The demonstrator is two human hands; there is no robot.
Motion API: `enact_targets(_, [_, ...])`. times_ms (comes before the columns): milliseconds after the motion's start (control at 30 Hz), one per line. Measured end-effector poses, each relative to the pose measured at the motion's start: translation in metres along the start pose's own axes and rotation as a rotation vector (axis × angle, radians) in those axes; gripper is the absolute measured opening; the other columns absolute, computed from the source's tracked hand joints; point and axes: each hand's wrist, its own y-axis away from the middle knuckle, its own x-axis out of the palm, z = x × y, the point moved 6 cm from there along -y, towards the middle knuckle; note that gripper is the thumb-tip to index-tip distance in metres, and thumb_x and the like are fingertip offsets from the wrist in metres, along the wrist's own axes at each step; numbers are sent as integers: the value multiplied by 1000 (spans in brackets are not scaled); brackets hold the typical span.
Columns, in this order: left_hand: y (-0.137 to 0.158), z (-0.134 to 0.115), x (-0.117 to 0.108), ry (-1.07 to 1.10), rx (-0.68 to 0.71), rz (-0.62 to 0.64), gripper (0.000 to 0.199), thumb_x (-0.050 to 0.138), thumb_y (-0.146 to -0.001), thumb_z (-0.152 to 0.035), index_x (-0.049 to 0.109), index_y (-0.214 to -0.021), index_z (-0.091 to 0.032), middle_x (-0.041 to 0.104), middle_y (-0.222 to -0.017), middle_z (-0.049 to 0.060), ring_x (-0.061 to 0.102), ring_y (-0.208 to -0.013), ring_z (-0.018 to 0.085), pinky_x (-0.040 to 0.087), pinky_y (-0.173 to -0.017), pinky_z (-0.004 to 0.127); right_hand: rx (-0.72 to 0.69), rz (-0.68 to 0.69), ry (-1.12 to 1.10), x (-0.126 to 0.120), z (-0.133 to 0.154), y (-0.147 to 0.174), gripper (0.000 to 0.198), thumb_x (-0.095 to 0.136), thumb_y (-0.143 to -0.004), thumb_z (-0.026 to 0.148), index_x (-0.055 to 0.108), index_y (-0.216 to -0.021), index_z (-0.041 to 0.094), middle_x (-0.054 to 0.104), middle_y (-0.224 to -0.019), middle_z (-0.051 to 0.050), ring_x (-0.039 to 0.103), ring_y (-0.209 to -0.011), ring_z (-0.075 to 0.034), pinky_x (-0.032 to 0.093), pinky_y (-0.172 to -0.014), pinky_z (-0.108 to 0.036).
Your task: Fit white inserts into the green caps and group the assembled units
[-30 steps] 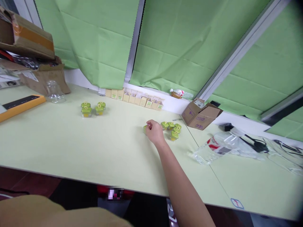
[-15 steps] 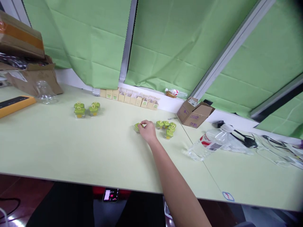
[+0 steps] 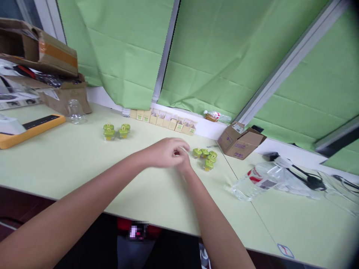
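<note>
My left hand (image 3: 162, 153) reaches in from the left and lies over my right hand (image 3: 183, 160), its fingers curved and smeared by motion. The visible part of my right hand looks curled; its fingertips, and whatever they hold, are hidden behind the left. No jar shows between the hands. Just right of them stands a cluster of several small clear jars with green lids (image 3: 208, 164), yellow loops on top and something yellow inside. Further left on the table (image 3: 134, 194) is another group of these green-lidded jars (image 3: 109, 133).
A row of small cardboard boxes (image 3: 165, 121) lines the back edge. An opened carton (image 3: 239, 142) and a large clear bottle (image 3: 256, 181) stand on the right, with cables beyond. On the left are a glass vessel (image 3: 76, 112), a yellow-edged device (image 3: 47, 125) and stacked cartons (image 3: 57, 56).
My left hand has come in from the left and covers my right hand. The jar pinched by my right hand earlier is out of sight. The view has shifted left.
</note>
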Motion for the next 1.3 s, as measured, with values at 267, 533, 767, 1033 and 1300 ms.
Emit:
enact_targets(267, [4, 88, 26, 20, -126, -43, 53, 69, -77, -40, 59, -126, -22, 69, -109, 5, 64, -90, 21, 50, -78, 30, -2, -76, -206, 4, -7, -7, 28, 62, -81, 48, 60, -82, 21, 62, -80, -1, 59, -71, -16, 50, -69, -28])
enact_targets(533, [11, 132, 9, -129, -278, -173, 51, 69, -75, -40, 62, -121, -18, 66, -118, 10, 64, -103, 25, 52, -90, 35, 422, -216, -766, -6, -23, -1, 18, 62, -85, 35, 48, -85, 24, 64, -81, 0, 66, -72, -17, 60, -65, -33])
enact_targets(767, [18, 98, -9, -330, -64, -312, 51, 54, -85, -21, 51, -135, -17, 52, -139, 11, 44, -133, 26, 37, -114, 41, 497, 69, -763, 1, -19, 9, 22, 78, -75, 20, 61, -89, 19, 67, -88, -3, 67, -83, -14, 58, -78, -23])
enact_targets(1033, [17, 54, 21, -86, 55, -58, 49, 47, -81, -11, 60, -126, -24, 60, -127, 7, 58, -114, 22, 48, -97, 34, 459, 347, -619, 14, -7, 17, 28, 75, -79, 34, 59, -98, 21, 62, -75, 2, 59, -63, -9, 46, -55, -19])
enact_targets(1300, [12, 61, 28, 91, 82, -56, 47, 49, -82, -10, 60, -127, -21, 59, -130, 9, 58, -115, 21, 45, -102, 34, 488, 382, -492, 14, -1, 18, 27, 73, -74, 34, 56, -91, 20, 53, -63, 6, 49, -50, -8, 37, -44, -19])
